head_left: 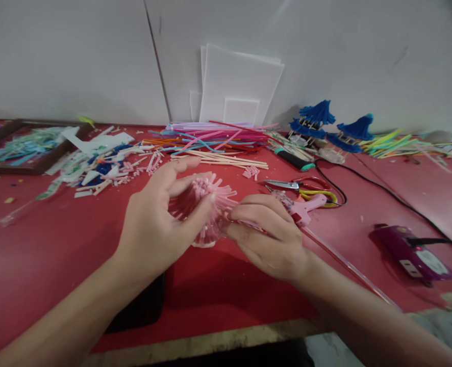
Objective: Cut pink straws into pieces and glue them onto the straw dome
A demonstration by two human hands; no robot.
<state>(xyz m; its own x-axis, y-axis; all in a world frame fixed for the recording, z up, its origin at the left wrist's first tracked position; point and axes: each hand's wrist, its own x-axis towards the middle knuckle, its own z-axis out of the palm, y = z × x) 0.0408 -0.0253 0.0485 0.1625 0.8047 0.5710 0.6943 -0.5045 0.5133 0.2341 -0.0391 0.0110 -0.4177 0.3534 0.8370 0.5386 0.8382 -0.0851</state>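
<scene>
A round pink piece (214,216) made of many short strips fanning out from a raised centre is held just above the red table. My left hand (160,214) wraps round its left side, thumb on the front and fingers behind. At its right edge my right hand (266,232) is closed, with the fingertips pinched against the strips. Thin pink strips show between the right fingers; their ends are partly hidden.
Scissors (281,184), a pink glue gun (306,210) and a purple power socket (417,255) lie to the right. Two blue-roofed models (314,120) stand behind. Coloured strips (218,136) lie at the back, scraps (107,165) at left, a black object (142,306) near the front.
</scene>
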